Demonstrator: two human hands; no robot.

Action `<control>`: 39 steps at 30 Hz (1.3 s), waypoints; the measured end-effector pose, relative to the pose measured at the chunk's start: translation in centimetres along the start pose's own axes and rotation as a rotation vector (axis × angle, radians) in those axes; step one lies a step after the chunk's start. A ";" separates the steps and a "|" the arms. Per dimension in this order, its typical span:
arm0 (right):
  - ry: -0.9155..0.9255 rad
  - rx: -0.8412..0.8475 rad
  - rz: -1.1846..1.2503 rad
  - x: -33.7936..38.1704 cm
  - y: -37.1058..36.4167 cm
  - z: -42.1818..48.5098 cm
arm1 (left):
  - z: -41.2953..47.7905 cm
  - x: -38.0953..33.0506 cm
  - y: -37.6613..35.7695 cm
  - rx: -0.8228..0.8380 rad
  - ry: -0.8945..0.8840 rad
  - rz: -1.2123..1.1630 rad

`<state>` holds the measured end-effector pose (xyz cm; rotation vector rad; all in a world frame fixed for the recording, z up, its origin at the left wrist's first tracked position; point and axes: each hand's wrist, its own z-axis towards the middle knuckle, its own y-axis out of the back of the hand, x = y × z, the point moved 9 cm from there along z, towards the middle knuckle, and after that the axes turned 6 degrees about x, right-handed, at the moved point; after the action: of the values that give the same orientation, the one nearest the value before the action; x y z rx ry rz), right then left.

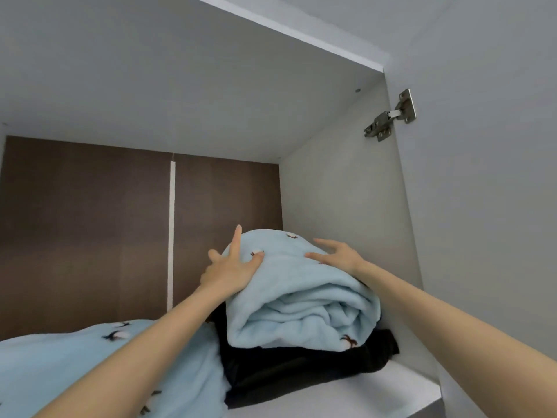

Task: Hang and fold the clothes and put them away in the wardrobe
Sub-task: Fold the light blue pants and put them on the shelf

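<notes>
A rolled light-blue fleece garment (301, 306) with small dark embroidered marks lies on top of a folded black garment (289, 372) on the wardrobe's upper shelf (401, 387). My left hand (232, 267) presses flat against the roll's left side, fingers spread and straight. My right hand (334, 253) rests on the roll's top right, fingers also straight. Both forearms reach up from the lower edge of the view.
A second light-blue fleece piece (99, 369) with the same marks lies on the shelf at the left. The compartment has a brown back panel (90, 221), a grey side wall (346, 191) on the right and a metal door hinge (391, 116).
</notes>
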<state>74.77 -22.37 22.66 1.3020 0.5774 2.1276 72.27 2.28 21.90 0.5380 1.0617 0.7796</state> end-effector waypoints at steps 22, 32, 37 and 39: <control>-0.072 0.225 -0.515 1.1 -7.6 1.8 | 4.2 -1.3 -6.6 0.211 -0.117 0.253; 0.186 -0.111 -0.446 6.9 -0.8 -1.9 | 1.4 -3.3 0.2 0.051 -0.151 0.208; 0.327 -0.145 -0.449 9.3 1.1 -5.6 | -3.0 -5.8 2.3 -0.038 -0.216 0.242; 0.365 -0.134 -0.452 9.7 1.3 -7.2 | -5.5 -6.8 2.5 -0.044 -0.242 0.278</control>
<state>64.48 -17.34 26.74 0.6339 0.7786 1.9804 64.66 -1.34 25.27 0.7332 0.7527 0.9524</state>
